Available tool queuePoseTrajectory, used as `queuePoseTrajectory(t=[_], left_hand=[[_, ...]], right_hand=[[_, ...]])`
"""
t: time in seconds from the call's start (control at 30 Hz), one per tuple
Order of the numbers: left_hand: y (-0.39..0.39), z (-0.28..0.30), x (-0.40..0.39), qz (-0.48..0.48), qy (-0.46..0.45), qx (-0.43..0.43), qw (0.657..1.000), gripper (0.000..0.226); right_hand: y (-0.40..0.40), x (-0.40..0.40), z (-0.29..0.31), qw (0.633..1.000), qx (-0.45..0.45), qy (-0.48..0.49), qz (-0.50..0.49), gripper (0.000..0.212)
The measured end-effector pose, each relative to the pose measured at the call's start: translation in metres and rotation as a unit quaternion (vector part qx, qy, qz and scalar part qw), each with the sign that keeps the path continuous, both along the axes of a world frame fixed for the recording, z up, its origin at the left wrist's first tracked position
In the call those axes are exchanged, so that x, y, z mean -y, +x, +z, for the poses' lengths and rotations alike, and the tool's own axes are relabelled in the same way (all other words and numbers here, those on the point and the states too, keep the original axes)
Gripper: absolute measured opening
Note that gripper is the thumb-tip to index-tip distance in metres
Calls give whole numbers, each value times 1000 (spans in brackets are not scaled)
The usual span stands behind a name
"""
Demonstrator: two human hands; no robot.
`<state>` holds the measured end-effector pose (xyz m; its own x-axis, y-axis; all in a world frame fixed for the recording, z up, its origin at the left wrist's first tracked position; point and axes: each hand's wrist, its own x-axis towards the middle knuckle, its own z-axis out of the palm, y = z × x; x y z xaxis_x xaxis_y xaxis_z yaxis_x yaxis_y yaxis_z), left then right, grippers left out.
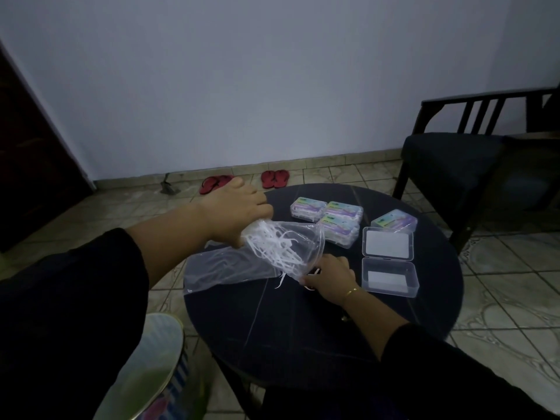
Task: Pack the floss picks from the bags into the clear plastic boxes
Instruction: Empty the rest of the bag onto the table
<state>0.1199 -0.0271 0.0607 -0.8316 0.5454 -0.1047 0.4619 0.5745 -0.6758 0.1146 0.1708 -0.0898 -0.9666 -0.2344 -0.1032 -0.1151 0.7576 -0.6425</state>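
Left hand (pixel 239 207) grips bag (pixel 285 247) of floss picks (pixel 272 244) (tilted); right hand (pixel 328 275) pinches its near edge, open box (pixel 389 262) just right.

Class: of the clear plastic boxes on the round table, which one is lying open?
The open box nearest the right hand; it shows no colourful label, unlike the four closed boxes behind it.

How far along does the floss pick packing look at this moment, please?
Four closed boxes with labels at the table's far side look packed. In hand: the left hand holds a bag of floss picks tilted, the right hand at its mouth. Left: the open clear box appears empty. A flat bag lies beside it.
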Motion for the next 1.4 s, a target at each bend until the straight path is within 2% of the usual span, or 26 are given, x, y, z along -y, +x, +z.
queuePoseTrajectory(t=[0.17, 0.27, 0.37, 0.53, 0.63, 0.67, 0.77, 0.87, 0.97, 1.0, 1.1, 1.17, 1.23, 1.27, 1.4], left_hand=[[-6, -3, -1, -3, 19, 21, 1000, 66], [-9, -4, -3, 7, 33, 39, 999, 61], [-11, -6, -4, 22, 59, 45, 997, 59], [-12, -7, -9, 24, 55, 35, 998, 76], [-14, -7, -9, 17, 43, 29, 999, 71], [-15, -7, -8, 11, 43, 29, 999, 67], [-19, -8, -4, 4, 50, 36, 998, 57], [-20, -10, -3, -3, 74, 37, 997, 50], [-20, -10, -1, 1, 97, 46, 994, 49], [-20, -10, 0, 2, 102, 49, 994, 48], [-19, -11, 3, 9, 116, 52, 992, 45], [-20, -11, 6, 30, 120, 52, 991, 49], [-20, -10, 8, 54, 120, 52, 990, 58], [-20, -10, 10, 60, 123, 54, 989, 61], [-17, -10, 8, 54, 150, 63, 985, 67]], right_hand=[[2, -4, 2, 1000, 22, -20, -5, 38], [1, -7, 1, 999, 21, -24, 0, 39], [2, -10, -1, 998, 19, -58, -25, 26], [1, -11, -4, 990, -21, -130, -47, 12], [-2, -9, -9, 989, -32, -134, -57, 34], [-4, -9, -11, 987, -36, -142, -59, 36], [-18, -7, -32, 984, -30, -172, -42, 11], [-18, -4, -28, 980, -22, -196, -37, 53], [-17, -3, -21, 981, -7, -191, -30, 71], [-16, -3, -18, 983, -4, -183, -28, 66], [-13, -6, -11, 990, -14, -136, -40, 25], [-12, -13, -8, 994, -30, -101, -33, 26], [-11, -18, -6, 997, -32, -60, -24, 10], [-9, -21, -5, 998, -35, -49, -19, 7], [-8, -18, -3, 995, -79, -67, -17, 27]])
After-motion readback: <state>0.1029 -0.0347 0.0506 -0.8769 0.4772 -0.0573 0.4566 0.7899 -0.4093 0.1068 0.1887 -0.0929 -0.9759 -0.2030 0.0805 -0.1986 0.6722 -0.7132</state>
